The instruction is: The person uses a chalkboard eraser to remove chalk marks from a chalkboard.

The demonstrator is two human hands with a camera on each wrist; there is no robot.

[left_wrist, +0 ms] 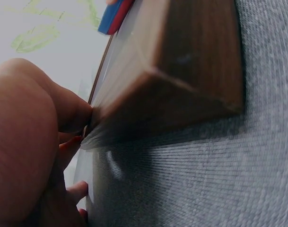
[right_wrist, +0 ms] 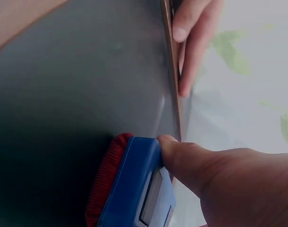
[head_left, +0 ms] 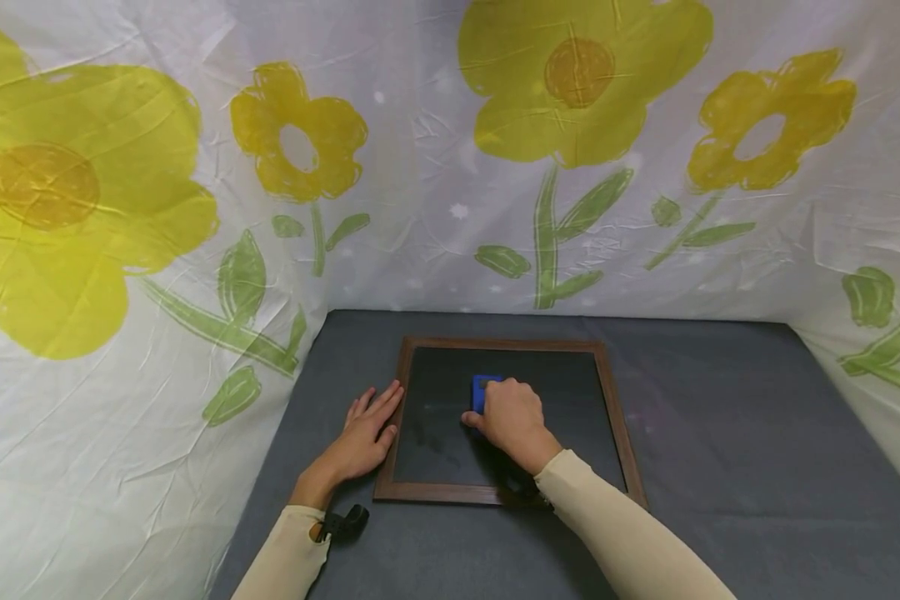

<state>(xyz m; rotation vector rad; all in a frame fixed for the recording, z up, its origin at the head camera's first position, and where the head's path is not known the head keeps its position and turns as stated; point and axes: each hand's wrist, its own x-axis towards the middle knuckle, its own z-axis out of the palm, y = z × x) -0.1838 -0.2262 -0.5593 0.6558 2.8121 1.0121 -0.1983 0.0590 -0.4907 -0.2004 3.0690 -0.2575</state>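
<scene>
A chalkboard in a brown wooden frame lies on the dark grey tabletop. My right hand grips a blue board eraser near the middle of the board. In the right wrist view, the eraser's red ribbed pad faces the dark surface, and the thumb presses on its blue body. Faint smudges show on the board left of the eraser. My left hand rests at the frame's left side, its fingers extended and touching the wood. The left wrist view shows the frame's corner close up.
Dark grey cloth-like table covering surrounds the board, with more width on the right. White fabric walls printed with yellow flowers stand behind and at both sides. A black strap sits at the left wrist.
</scene>
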